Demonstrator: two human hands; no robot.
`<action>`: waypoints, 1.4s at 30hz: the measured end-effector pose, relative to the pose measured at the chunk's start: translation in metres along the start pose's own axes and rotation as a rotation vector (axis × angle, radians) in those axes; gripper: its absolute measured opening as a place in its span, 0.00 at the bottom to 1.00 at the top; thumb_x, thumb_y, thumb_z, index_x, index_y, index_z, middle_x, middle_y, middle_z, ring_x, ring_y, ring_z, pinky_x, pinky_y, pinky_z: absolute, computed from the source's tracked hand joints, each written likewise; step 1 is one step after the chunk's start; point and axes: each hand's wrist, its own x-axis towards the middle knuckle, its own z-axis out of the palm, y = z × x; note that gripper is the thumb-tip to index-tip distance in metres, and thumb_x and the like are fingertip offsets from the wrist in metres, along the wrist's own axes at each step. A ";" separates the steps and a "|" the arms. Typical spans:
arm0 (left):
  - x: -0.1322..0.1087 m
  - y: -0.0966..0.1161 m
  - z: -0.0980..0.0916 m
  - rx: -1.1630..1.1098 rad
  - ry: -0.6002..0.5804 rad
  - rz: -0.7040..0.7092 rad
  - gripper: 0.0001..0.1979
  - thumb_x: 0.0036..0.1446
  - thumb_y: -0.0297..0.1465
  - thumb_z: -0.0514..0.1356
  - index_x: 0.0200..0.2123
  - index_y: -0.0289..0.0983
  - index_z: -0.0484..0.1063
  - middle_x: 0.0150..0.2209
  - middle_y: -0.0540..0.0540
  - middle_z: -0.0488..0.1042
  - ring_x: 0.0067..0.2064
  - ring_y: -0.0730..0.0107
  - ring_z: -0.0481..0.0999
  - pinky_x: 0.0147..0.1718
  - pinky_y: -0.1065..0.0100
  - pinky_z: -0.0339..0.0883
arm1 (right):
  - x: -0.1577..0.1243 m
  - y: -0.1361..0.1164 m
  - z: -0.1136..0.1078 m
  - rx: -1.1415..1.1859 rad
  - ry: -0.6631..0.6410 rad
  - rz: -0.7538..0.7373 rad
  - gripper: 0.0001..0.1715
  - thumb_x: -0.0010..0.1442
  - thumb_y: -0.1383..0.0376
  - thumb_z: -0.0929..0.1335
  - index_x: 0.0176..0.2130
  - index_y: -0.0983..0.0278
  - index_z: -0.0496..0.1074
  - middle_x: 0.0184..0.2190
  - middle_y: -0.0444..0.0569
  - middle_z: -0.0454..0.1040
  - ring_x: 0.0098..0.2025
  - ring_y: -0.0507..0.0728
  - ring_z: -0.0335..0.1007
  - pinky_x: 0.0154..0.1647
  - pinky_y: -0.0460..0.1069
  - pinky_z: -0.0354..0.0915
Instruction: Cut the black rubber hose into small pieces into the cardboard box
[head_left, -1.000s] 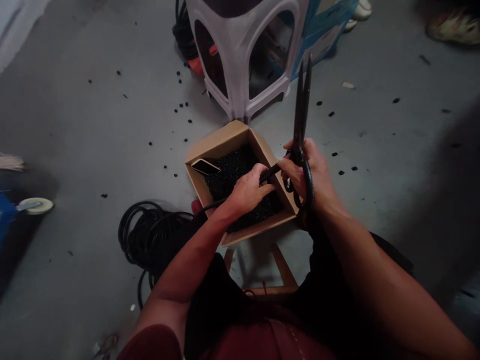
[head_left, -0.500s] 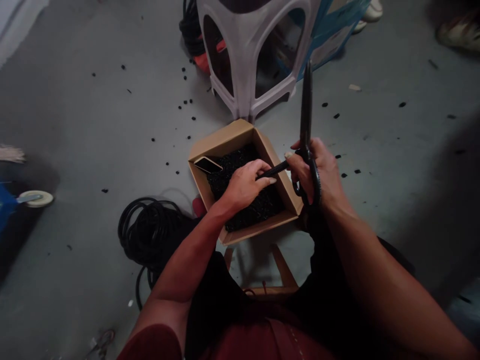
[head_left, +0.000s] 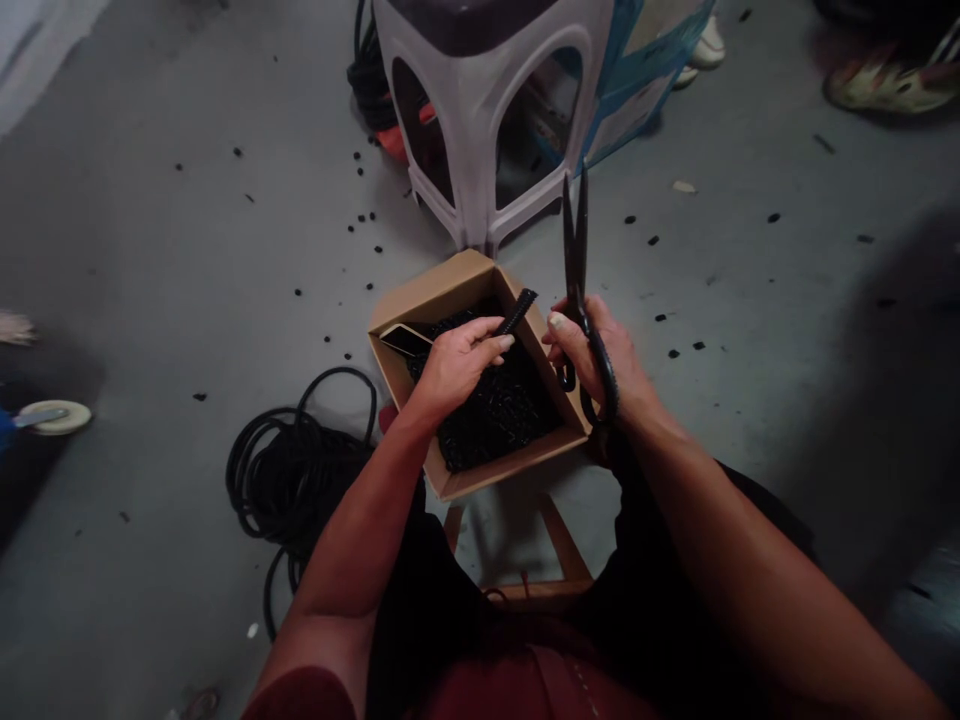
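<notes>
My left hand (head_left: 459, 368) is closed over the cardboard box (head_left: 519, 462), pinching a short black ribbed tube (head_left: 519, 310) whose free end points up and to the right. A heap of small black pieces (head_left: 499, 412) lies in the box. A flat dark panel with a pale edge (head_left: 405, 340) leans in its left corner. Just right of the box, my right hand (head_left: 619, 365) grips black scissors (head_left: 577, 245) by the handles. Their blades point away from me and stand slightly apart, with nothing between them. The tube and the scissors do not touch.
Beyond the box stands a white plastic stool (head_left: 476, 120), with a blue box (head_left: 637, 75) behind it. Coiled black cable (head_left: 289, 480) lies left of my leg. Small black bits (head_left: 673, 353) are scattered over the floor. Another person's shoe (head_left: 885, 88) shows at upper right.
The ribbed tube reached across to my right hand before; now it is in my left hand only, tilted upward. The scissors' blades have parted, and my hands are further apart.
</notes>
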 end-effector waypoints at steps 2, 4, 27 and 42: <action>0.003 -0.001 -0.010 0.027 0.076 -0.012 0.18 0.58 0.35 0.57 0.49 0.35 0.74 0.34 0.48 0.76 0.30 0.76 0.71 0.35 0.71 0.65 | 0.000 0.004 0.002 -0.037 -0.025 -0.003 0.24 0.60 0.45 0.63 0.46 0.58 0.65 0.37 0.49 0.73 0.35 0.58 0.71 0.35 0.53 0.66; 0.005 -0.001 -0.024 0.071 0.154 -0.012 0.19 0.59 0.35 0.56 0.51 0.35 0.74 0.33 0.48 0.75 0.29 0.77 0.70 0.34 0.72 0.64 | 0.000 0.006 0.005 -0.071 -0.071 0.004 0.25 0.59 0.45 0.63 0.48 0.58 0.65 0.38 0.50 0.73 0.38 0.60 0.71 0.38 0.55 0.66; -0.003 0.000 -0.055 0.113 -0.003 0.000 0.21 0.61 0.34 0.54 0.55 0.35 0.71 0.28 0.50 0.69 0.27 0.78 0.62 0.27 0.74 0.57 | -0.014 0.003 0.029 -0.241 -0.405 -0.025 0.30 0.61 0.46 0.62 0.54 0.62 0.64 0.43 0.55 0.76 0.42 0.64 0.73 0.40 0.55 0.65; -0.003 -0.004 -0.059 -0.016 -0.111 -0.029 0.22 0.61 0.37 0.56 0.57 0.37 0.69 0.31 0.49 0.69 0.29 0.77 0.65 0.29 0.73 0.60 | -0.020 -0.011 0.020 -0.106 -0.485 0.010 0.26 0.61 0.48 0.63 0.52 0.62 0.65 0.46 0.56 0.74 0.46 0.64 0.71 0.44 0.56 0.65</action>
